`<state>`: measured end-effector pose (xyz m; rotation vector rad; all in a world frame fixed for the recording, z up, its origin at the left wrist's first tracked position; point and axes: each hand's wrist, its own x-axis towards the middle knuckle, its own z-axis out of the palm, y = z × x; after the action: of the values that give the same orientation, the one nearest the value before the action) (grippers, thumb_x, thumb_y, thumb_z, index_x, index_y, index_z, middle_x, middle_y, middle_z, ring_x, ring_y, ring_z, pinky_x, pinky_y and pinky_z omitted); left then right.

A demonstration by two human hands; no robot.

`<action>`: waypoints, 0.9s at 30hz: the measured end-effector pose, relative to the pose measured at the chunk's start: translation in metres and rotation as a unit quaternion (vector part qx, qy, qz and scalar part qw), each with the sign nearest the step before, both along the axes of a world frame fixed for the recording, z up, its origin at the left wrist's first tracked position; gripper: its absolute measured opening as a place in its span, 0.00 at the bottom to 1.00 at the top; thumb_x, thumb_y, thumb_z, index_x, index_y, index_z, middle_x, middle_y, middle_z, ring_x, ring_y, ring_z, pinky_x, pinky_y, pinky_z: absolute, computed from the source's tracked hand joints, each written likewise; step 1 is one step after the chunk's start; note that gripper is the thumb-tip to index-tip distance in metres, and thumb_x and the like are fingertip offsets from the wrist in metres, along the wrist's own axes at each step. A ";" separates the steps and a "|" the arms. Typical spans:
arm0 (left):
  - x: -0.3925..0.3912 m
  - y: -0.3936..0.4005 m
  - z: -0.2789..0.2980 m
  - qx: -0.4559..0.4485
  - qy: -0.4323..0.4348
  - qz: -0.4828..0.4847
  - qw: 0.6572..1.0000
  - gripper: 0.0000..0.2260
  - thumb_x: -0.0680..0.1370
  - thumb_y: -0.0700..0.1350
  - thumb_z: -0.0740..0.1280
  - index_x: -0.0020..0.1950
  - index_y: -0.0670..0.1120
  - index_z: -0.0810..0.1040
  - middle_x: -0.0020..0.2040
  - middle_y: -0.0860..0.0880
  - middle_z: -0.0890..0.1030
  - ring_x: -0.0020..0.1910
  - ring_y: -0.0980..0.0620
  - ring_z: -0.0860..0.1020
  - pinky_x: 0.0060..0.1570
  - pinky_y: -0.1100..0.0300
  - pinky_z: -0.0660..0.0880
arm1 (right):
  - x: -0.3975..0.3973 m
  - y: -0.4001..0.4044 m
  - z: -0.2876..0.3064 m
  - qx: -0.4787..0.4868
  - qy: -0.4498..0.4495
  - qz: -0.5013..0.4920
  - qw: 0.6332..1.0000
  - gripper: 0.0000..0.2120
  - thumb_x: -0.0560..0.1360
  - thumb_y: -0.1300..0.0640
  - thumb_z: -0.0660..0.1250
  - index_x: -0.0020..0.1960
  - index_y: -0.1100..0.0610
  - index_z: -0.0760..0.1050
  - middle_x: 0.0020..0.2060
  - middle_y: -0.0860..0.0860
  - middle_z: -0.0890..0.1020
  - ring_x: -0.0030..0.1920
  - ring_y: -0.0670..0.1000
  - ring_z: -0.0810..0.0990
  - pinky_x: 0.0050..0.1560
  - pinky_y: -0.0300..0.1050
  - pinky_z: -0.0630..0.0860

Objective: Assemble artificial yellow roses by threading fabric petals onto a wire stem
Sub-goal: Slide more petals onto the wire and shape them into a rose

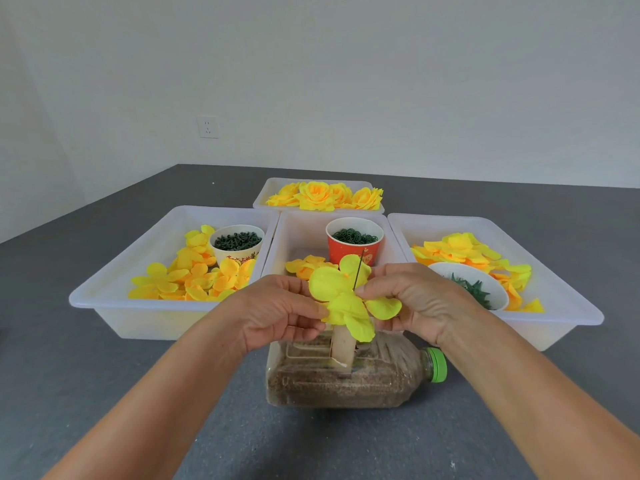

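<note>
A yellow fabric petal piece (341, 301) with several lobes sits threaded on a thin dark wire stem (358, 270) that pokes up through its middle. The wire stands in a beige tube (343, 348) fixed on a plastic bottle (346, 379) lying on its side, filled with brown grain. My left hand (273, 315) pinches the petal's left edge. My right hand (412, 299) pinches the petal at the wire, from the right.
Three white trays stand behind: the left tray (104, 296) holds petals and a cup of green parts, the middle tray (298, 230) a red cup (353, 244), the right tray (571, 306) petals and a white bowl. A far tray (273, 187) holds finished roses (317, 195).
</note>
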<state>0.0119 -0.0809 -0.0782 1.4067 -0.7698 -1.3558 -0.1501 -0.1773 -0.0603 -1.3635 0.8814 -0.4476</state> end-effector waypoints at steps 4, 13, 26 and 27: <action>0.001 0.000 0.000 -0.003 -0.006 -0.008 1.000 0.06 0.71 0.30 0.68 0.44 0.39 0.78 0.34 0.42 0.81 0.29 0.51 0.79 0.29 0.61 0.78 | 0.001 -0.003 0.006 -0.059 0.037 -0.003 0.998 0.11 0.65 0.67 0.72 0.44 0.57 0.75 0.33 0.53 0.78 0.31 0.49 0.76 0.28 0.39 0.72; 0.001 -0.001 0.001 -0.005 -0.009 -0.013 1.000 0.09 0.71 0.30 0.68 0.50 0.37 0.77 0.35 0.42 0.81 0.28 0.51 0.79 0.28 0.62 0.77 | 0.004 -0.006 0.007 -0.004 0.057 0.029 0.998 0.07 0.69 0.68 0.69 0.39 0.57 0.76 0.35 0.54 0.79 0.34 0.50 0.78 0.34 0.42 0.74; 0.004 -0.002 0.004 -0.003 0.001 -0.019 1.000 0.06 0.77 0.40 0.62 0.49 0.40 0.79 0.38 0.42 0.82 0.33 0.48 0.80 0.31 0.60 0.78 | 0.004 -0.008 0.007 0.001 0.055 0.040 0.998 0.08 0.69 0.69 0.69 0.39 0.57 0.75 0.32 0.53 0.79 0.29 0.48 0.78 0.32 0.41 0.75; 0.004 -0.002 0.005 0.004 0.010 -0.017 1.000 0.08 0.78 0.42 0.61 0.49 0.41 0.78 0.37 0.42 0.82 0.33 0.47 0.80 0.30 0.59 0.78 | 0.004 -0.008 0.008 -0.010 0.060 0.042 0.997 0.08 0.68 0.69 0.69 0.39 0.57 0.74 0.31 0.53 0.79 0.28 0.48 0.78 0.31 0.41 0.75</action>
<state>0.0157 -0.0832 -0.0730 1.3905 -0.7800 -1.3983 -0.1464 -0.1855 -0.0523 -1.4525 0.9154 -0.3132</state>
